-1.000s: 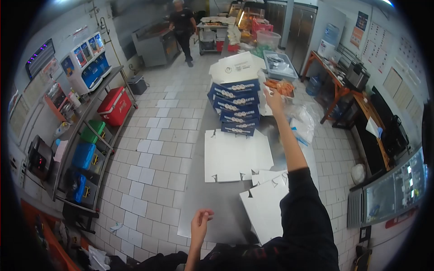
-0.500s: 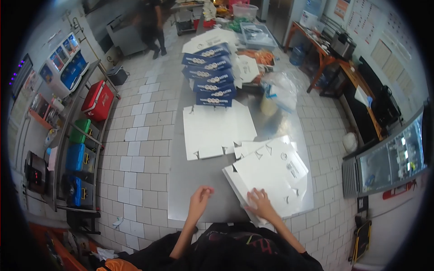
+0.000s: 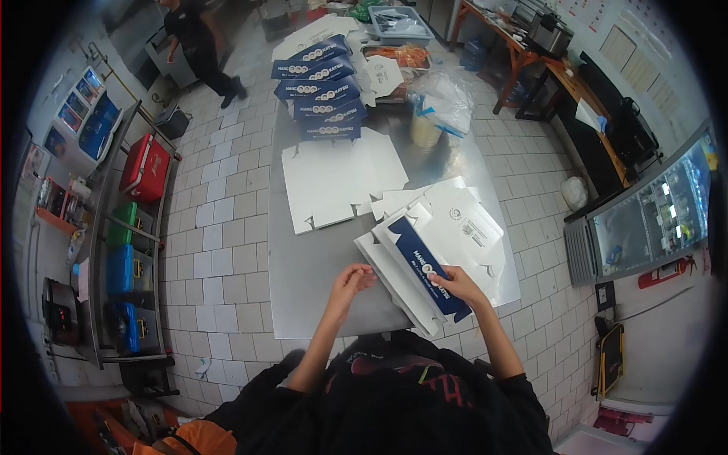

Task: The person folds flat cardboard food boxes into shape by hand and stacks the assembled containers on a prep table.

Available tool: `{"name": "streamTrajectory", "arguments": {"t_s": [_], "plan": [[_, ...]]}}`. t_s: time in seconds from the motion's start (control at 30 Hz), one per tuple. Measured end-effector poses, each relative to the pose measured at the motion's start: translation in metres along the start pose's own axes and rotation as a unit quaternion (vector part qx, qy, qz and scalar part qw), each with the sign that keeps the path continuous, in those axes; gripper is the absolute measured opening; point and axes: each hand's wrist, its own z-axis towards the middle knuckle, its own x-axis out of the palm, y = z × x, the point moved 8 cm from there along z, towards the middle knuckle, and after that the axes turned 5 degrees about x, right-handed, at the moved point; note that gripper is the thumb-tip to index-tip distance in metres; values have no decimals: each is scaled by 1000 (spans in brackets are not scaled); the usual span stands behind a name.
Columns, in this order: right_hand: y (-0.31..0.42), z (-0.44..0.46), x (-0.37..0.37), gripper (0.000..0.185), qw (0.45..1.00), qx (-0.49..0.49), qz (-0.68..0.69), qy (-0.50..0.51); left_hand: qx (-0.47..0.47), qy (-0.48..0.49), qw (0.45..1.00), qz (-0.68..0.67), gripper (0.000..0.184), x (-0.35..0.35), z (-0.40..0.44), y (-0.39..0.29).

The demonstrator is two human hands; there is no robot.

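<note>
My right hand (image 3: 459, 288) grips the edge of a flat cardboard box (image 3: 419, 258), thumb on its blue printed side panel, which is folded up. It lies over a stack of white box blanks (image 3: 464, 220) at the table's near right. My left hand (image 3: 353, 283) hovers just left of the stack, fingers loosely extended and holding nothing. Farther up, another white flat box blank (image 3: 341, 178) lies on the steel table (image 3: 303, 280). Behind it rises a pile of folded boxes (image 3: 322, 95) with blue printed sides.
Beyond the boxes are a clear plastic bag (image 3: 447, 102), a tub of pale contents (image 3: 425, 130), a tray of orange food (image 3: 406, 57) and a plastic bin (image 3: 398, 26). A person (image 3: 199, 45) walks at the far left. A shelf with a red cooler (image 3: 145, 167) stands left.
My right hand has moved up and raised a box's blue side panel into view. My left hand has come closer to the stack. The far person has shifted left in view.
</note>
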Motion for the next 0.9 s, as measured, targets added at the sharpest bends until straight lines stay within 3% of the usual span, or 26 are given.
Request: {"name": "streamTrajectory", "arguments": {"t_s": [0.03, 0.1, 0.13, 0.2, 0.23, 0.27, 0.33, 0.37, 0.43, 0.53, 0.63, 0.7, 0.83, 0.9], "plan": [[2, -4, -1, 29, 1000, -1, -2, -1, 10, 9, 1000, -10, 26, -1, 4, -1], [36, -18, -4, 23, 967, -174, -182, -46, 28, 14, 999, -24, 29, 2, 14, -10], [77, -51, 10, 26, 933, -205, -287, -70, 3, 52, 995, -80, 38, 12, 15, -17], [105, -84, 34, 32, 900, -257, -343, -75, -21, 85, 987, -135, 48, 25, 13, -30], [111, -95, 45, 39, 863, -307, -392, -87, -83, 102, 968, -215, 58, 36, 11, -30], [105, -96, 47, 39, 863, -309, -391, -86, -144, 119, 938, -292, 68, 46, 8, -27], [92, -100, 66, 44, 791, -379, -478, -55, -156, 101, 946, -266, 72, 38, 21, -6], [83, -98, 66, 44, 790, -380, -478, -53, -168, 84, 952, -241, 76, 30, 28, 9], [65, -88, 55, 52, 868, -297, -396, -44, -187, 78, 958, -203, 75, 26, 29, 25], [68, -86, 48, 53, 868, -254, -423, -53, -156, 56, 973, -159, 73, 41, 25, 23], [75, -94, 47, 51, 840, -314, -436, -72, -2, 24, 998, -61, 58, 49, 20, -12], [71, -94, 46, 51, 834, -315, -450, -53, -198, 72, 954, -215, 56, 55, 35, 34], [51, -85, 55, 53, 830, -263, -492, 5, -152, 154, 963, -163, 66, 77, 40, 41], [35, -75, 64, 59, 808, -208, -551, 22, -149, 156, 976, -13, 82, 67, 42, 48]]}}
